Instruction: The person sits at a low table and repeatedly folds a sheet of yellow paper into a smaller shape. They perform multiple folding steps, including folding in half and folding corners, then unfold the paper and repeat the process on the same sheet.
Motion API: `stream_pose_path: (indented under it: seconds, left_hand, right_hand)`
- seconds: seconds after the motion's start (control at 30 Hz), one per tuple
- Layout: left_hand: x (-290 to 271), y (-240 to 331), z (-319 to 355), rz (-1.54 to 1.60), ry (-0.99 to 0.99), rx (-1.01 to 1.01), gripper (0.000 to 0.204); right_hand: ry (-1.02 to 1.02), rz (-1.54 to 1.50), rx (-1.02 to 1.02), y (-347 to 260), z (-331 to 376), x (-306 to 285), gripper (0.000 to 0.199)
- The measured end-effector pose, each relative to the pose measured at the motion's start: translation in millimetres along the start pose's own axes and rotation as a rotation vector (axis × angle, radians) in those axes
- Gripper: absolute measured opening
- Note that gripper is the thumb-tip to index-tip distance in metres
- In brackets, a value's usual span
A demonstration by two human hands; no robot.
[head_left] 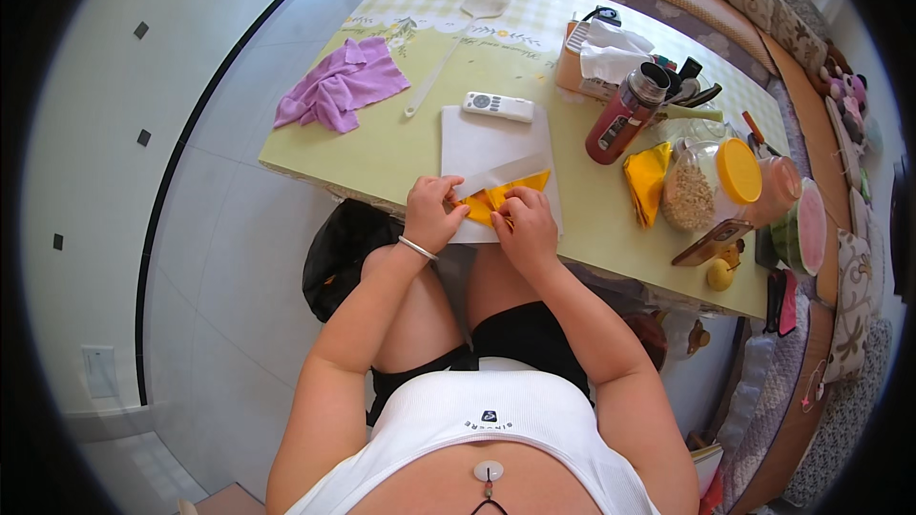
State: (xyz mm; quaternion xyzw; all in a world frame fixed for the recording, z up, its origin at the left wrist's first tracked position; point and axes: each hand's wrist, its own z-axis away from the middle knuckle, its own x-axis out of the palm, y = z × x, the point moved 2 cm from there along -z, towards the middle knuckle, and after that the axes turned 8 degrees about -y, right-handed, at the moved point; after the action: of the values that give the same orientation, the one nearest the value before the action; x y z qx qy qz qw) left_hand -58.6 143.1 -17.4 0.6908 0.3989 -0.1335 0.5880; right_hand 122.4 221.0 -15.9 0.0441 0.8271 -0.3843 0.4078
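Note:
A yellow folded piece (520,187), thin like paper or foil, lies on a white sheet (456,138) near the table's front edge. Fingers of my left hand (434,210) are closed on its left end, close to a pale translucent strip (506,172) that runs slantwise along its far side. My right hand (525,227) pinches the near right part of the piece, with fingertips bent down. Its exact folds are partly hidden under my fingers. Beyond the strip, a white remote control (497,106) rests across the sheet's far edge.
Left on the table are a purple cloth (343,86) and a long-handled spatula (431,76). To the right stand a tissue box (578,72), a dark red bottle (620,119), a yellow packet (648,179), a yellow-lidded jar (689,195), a phone (711,242) and cut watermelon (809,227).

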Motion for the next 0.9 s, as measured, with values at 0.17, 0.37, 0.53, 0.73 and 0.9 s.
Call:
stream_pose_path:
  seconds: [0.17, 0.37, 0.53, 0.73, 0.9]
  left_hand:
    - [1.2, -5.0, -0.1, 0.070, 0.042, -0.093, 0.034]
    - [3.9, -4.2, -2.0, -0.016, 0.049, -0.064, 0.030]
    - [5.9, -0.8, -2.5, -0.085, 0.068, -0.023, 0.030]
    - [9.8, 5.7, 2.9, -0.252, 0.106, -0.052, 0.027]
    - [-0.2, 27.4, 11.0, -0.598, 0.227, 0.103, 0.026]
  right_hand:
    - [0.008, 0.017, -0.019, -3.8, 0.4, 0.6, 0.016]
    - [-0.036, 0.036, -0.002, -9.1, -1.3, -4.2, 0.024]
    - [-0.052, 0.183, -0.140, -4.2, 0.3, -0.9, 0.039]
    - [-0.069, 0.241, -0.163, -3.1, -1.1, 0.7, 0.037]
    - [-0.072, 0.268, -0.181, -3.7, -1.6, 3.3, 0.040]
